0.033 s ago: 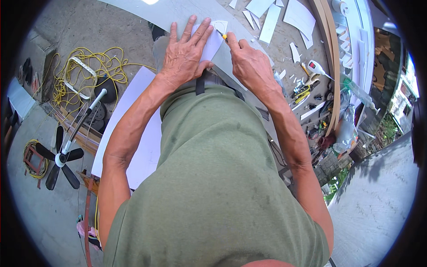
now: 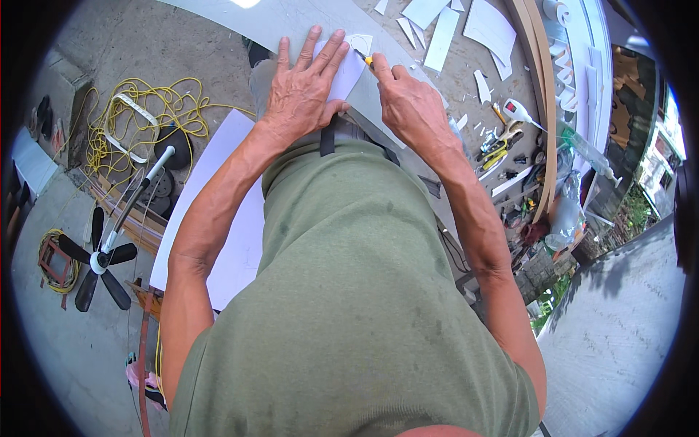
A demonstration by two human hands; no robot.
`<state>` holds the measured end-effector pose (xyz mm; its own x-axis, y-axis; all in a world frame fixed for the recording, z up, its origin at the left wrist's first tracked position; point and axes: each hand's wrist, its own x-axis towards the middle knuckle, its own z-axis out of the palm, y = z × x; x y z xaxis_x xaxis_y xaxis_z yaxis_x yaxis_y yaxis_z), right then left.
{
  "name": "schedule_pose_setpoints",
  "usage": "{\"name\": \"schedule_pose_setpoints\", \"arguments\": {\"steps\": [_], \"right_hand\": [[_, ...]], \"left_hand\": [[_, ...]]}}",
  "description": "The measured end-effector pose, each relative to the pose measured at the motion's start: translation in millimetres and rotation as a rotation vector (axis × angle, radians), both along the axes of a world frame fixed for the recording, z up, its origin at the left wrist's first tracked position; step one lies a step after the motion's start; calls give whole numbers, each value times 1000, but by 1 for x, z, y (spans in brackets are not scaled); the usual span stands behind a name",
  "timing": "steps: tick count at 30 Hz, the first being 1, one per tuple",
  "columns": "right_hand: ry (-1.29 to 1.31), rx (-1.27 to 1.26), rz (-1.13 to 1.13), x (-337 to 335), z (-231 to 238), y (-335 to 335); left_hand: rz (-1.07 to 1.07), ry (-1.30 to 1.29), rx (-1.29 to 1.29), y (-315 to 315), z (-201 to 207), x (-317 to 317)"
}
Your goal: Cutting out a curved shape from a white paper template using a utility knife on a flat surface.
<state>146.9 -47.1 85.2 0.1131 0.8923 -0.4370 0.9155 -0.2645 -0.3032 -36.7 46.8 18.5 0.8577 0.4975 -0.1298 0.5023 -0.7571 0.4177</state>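
Note:
A small white sheet (image 2: 347, 79) lies on a grey board (image 2: 386, 102) in front of me, with a rounded outline drawn near its far end. My left hand (image 2: 302, 91) rests flat on the sheet and board, fingers spread and pointing away from me. My right hand (image 2: 411, 105) is closed around a slim yellow-handled utility knife (image 2: 369, 61), its index finger along the handle. The knife's dark tip touches or hovers just over the drawn outline; I cannot tell which. Most of the handle is hidden in my palm.
White offcuts (image 2: 442, 38) lie at the far right, near a white glue gun (image 2: 515, 109) and yellow-handled pliers (image 2: 495, 157). A large white sheet (image 2: 211, 211) is by my left arm. Tangled yellow cord (image 2: 175, 102) and a black-bladed fan (image 2: 99, 260) are further left.

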Motion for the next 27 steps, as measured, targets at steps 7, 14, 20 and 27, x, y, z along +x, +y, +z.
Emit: {"name": "schedule_pose_setpoints", "arguments": {"steps": [7,14,20,27], "right_hand": [[16,-43,-18,-6,3,5],[-2,-32,-77,-17,2,1],[6,-56,-108,-21,6,2],[2,-67,-202,-32,4,0]], "left_hand": [[7,5,-18,-3,-2,1],[13,16,-28,-2,0,2],[16,2,-39,-5,1,0],[27,-24,-37,-4,-2,3]]}}
